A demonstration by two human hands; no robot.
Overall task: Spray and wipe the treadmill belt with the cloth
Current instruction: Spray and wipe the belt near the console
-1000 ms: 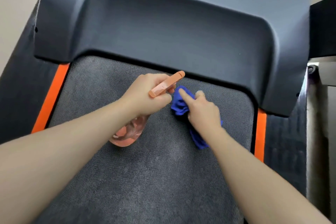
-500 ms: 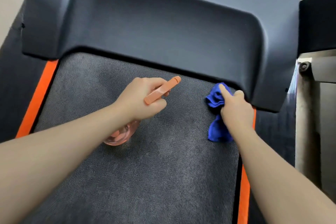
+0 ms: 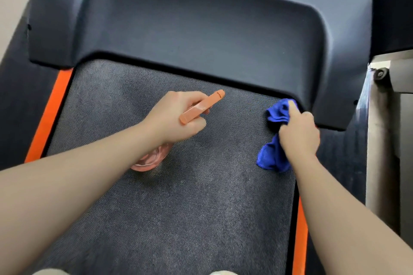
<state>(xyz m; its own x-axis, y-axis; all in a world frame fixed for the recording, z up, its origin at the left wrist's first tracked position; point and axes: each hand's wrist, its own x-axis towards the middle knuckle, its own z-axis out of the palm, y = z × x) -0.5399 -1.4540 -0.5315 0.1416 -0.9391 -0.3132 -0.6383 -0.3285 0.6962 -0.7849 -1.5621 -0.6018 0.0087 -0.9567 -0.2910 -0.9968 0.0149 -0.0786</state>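
Note:
The dark textured treadmill belt (image 3: 183, 207) fills the middle of the head view. My left hand (image 3: 176, 118) grips a spray bottle (image 3: 202, 106) with an orange head and a clear pinkish body that shows below my wrist; it hovers over the belt's upper middle. My right hand (image 3: 299, 136) holds a crumpled blue cloth (image 3: 271, 156) and presses it onto the belt at the far right, right beside the motor cover's edge.
The dark grey motor cover (image 3: 201, 29) overhangs the belt's far end. Orange strips (image 3: 48, 118) run along both sides of the belt, with black side rails (image 3: 344, 163) outside them. A beige and metal frame (image 3: 380, 131) stands at the right.
My right hand has slid the blue cloth from beside the spray bottle rightwards to the belt's right edge under the cover. The left hand with the bottle has stayed over the belt's middle.

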